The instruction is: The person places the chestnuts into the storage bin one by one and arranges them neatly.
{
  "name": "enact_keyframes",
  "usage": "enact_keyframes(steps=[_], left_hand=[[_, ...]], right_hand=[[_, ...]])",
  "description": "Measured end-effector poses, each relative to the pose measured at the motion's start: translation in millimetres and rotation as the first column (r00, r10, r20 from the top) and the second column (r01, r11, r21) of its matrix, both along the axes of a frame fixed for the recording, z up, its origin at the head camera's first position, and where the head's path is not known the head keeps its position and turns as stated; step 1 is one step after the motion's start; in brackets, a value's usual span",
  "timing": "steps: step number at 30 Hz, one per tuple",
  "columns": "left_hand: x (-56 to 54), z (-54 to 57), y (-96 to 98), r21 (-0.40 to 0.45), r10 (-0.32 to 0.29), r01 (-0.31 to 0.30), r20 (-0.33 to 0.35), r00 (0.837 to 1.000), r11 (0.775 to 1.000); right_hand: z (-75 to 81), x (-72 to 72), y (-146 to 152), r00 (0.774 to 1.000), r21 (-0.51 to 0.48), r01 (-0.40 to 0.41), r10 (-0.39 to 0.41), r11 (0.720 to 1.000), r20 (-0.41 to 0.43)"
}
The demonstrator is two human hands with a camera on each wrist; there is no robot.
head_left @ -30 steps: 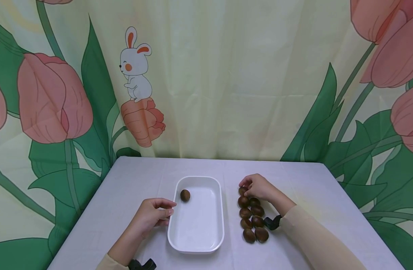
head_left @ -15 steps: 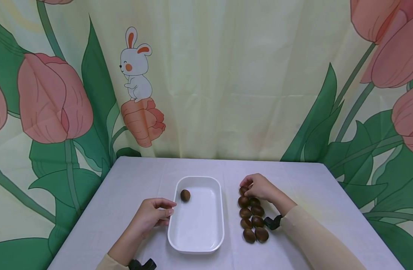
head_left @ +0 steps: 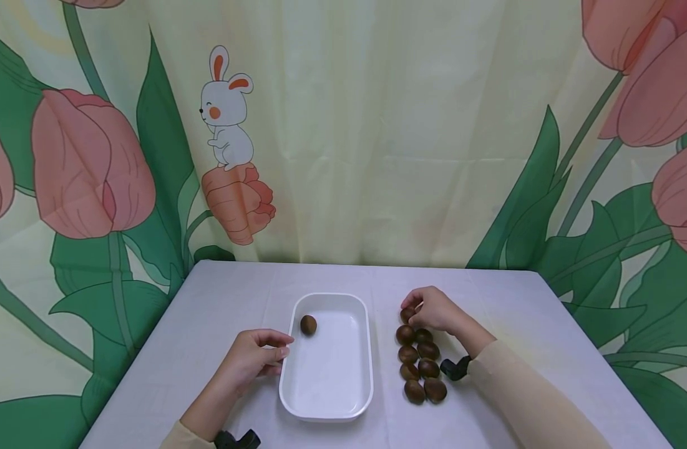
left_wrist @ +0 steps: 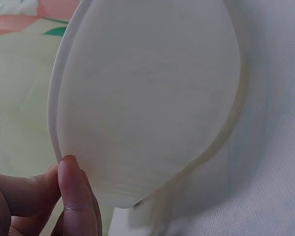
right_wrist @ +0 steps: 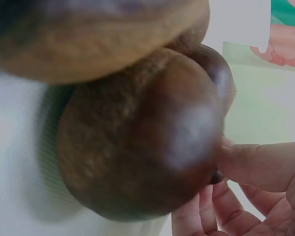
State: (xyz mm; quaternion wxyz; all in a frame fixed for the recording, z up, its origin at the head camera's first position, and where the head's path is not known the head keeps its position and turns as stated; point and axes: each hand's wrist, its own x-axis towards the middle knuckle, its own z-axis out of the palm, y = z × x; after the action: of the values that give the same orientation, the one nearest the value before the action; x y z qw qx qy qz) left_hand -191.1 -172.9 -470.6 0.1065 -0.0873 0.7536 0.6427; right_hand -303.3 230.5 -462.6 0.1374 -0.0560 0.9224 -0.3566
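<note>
1. At lower centre, the white tray (head_left: 333, 380) is being pinched at its left rim by the left hand (head_left: 254, 358), forearm slanting up rightward.
2. Right of it, the topmost chestnut (head_left: 407, 316) is being gripped by the right hand (head_left: 431, 309), forearm slanting up leftward.
3. At the tray's upper left, a lone chestnut (head_left: 307, 325) is being contained.

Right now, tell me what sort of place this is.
Probably a staged filming spot: a curtain printed with tulips and a rabbit hangs behind a white-covered table bearing a white tray and chestnuts.
</note>
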Motion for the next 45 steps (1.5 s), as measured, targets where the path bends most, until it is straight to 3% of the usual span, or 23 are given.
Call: enact_keyframes(steps=[13,30,45], left_hand=[[0.1,-0.6,-0.1,0.001,0.0,0.0,-0.006,1.0,1.0],[1.0,-0.2,-0.5,-0.002,0.003,-0.003,-0.001,1.0,1.0],[-1.3,-4.5,0.7,-0.017,0.016,-0.016,-0.004,1.0,1.0]], right_hand=[[12.9,-0.8,-1,0.999,-0.047,0.032,-0.032,0.998,-0.004],[40.8,11.7,-22,0.997,-0.15,-0.064,0.058,0.987,-0.043],[55.5,23.2,-58,0.99,-0.247,-0.132,0.117,0.96,-0.077]])
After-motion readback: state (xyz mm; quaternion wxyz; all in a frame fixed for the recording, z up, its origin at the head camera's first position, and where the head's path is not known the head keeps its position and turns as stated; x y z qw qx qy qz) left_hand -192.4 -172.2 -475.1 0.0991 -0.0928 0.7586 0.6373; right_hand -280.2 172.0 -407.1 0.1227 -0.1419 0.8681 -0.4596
